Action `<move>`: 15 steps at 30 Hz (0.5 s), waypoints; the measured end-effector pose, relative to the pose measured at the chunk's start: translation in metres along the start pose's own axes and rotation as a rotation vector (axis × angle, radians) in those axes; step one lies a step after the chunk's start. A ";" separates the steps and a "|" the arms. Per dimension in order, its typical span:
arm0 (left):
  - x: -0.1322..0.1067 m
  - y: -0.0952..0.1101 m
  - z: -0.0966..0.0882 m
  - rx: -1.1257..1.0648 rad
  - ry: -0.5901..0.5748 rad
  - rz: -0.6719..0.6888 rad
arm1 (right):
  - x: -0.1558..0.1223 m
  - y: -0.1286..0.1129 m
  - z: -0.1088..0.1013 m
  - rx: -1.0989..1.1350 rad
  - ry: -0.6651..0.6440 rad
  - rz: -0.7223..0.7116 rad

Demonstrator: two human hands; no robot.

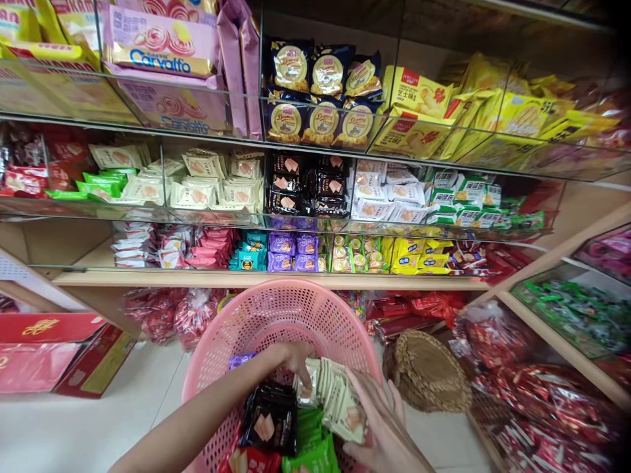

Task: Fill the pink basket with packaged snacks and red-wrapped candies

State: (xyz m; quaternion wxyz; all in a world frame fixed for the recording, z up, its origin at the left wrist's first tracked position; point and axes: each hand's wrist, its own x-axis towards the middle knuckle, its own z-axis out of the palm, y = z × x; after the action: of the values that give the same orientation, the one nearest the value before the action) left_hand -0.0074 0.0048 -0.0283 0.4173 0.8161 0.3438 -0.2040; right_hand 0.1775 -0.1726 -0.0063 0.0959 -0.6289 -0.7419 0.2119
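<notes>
A person's left hand [296,362], fingers bent down onto cream packets [341,402], and right hand [378,420], half-open and cupped around their outer end, seem to be settling that row inside a pink basket [296,307]; whether either grips is unclear. Black packets [271,420], green packets [313,450], red packets [256,461] and a purple packet [241,360] share the basket. The next move seems to call for keeping the row together.

– Here's the bare left forearm [207,410], slanting up from lower left!
– And the bare left hand [297,361]?
– Bent at the wrist, one finger [306,378] pointing down!
– The bare right hand [377,408]?
– In from lower right, fingers [363,387] long and parted; whether either hand grips is hard to make out.
</notes>
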 end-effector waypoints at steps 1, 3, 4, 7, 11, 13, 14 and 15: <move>0.001 -0.002 0.000 -0.050 -0.012 0.018 | 0.000 0.000 0.000 -0.002 -0.001 0.004; 0.003 -0.005 0.001 -0.113 -0.032 0.037 | 0.000 -0.002 -0.001 -0.009 -0.007 0.015; 0.003 -0.006 0.001 -0.125 -0.033 0.038 | 0.000 -0.002 -0.002 -0.011 -0.013 0.022; 0.005 -0.009 0.003 -0.159 -0.026 0.044 | -0.001 -0.004 -0.003 -0.007 -0.034 0.040; 0.004 -0.012 0.003 -0.252 -0.036 0.089 | -0.003 -0.003 -0.004 0.012 -0.031 0.044; 0.002 -0.013 0.001 -0.294 -0.050 0.085 | -0.003 -0.003 -0.004 0.018 -0.020 0.033; 0.001 -0.013 -0.001 -0.318 -0.057 0.075 | -0.004 -0.003 -0.005 0.022 -0.018 0.030; 0.000 -0.014 -0.002 -0.343 -0.062 0.064 | -0.004 -0.002 -0.005 0.027 -0.019 0.029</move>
State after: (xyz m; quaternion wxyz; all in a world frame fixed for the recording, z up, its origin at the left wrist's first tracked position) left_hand -0.0171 0.0127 -0.0348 0.5674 0.7366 0.3343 -0.1541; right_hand 0.1782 -0.1755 0.0001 0.0944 -0.6362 -0.7307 0.2291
